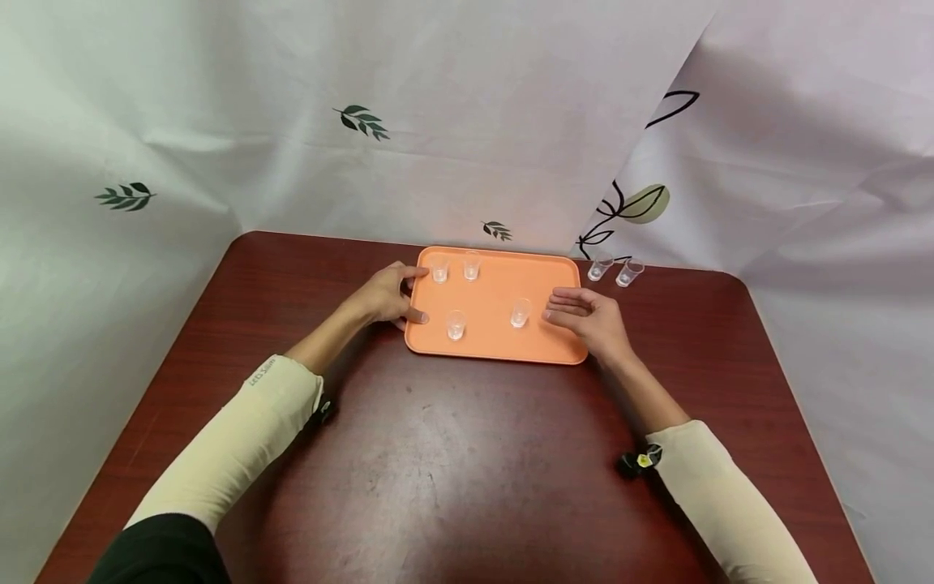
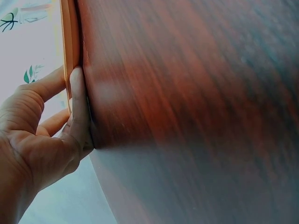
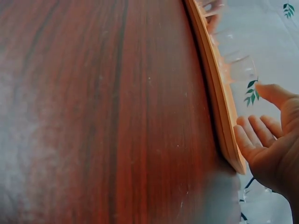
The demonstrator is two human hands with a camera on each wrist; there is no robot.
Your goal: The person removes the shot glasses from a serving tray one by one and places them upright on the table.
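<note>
An orange tray (image 1: 489, 345) lies near the far edge of the table with several small clear plastic cups on it. At the tray's left end my left hand (image 1: 383, 296) grips the rim; the left wrist view shows some fingers on one side of the edge and some on the other. Over the tray's right end hovers my right hand (image 1: 589, 320), fingers extended and holding nothing. The nearest cup (image 1: 520, 313) stands just left of its fingertips, apart from them. Another cup (image 1: 456, 325) is at front left, and two more, a cup (image 1: 439, 271) and a cup (image 1: 471, 266), stand at back left.
Beyond the tray's right end, two more clear cups, one cup (image 1: 601, 267) and another cup (image 1: 630, 272), stand on the dark red-brown wooden table (image 1: 438, 470). A white sheet (image 1: 467, 97) with leaf prints hangs directly behind the table and along its sides.
</note>
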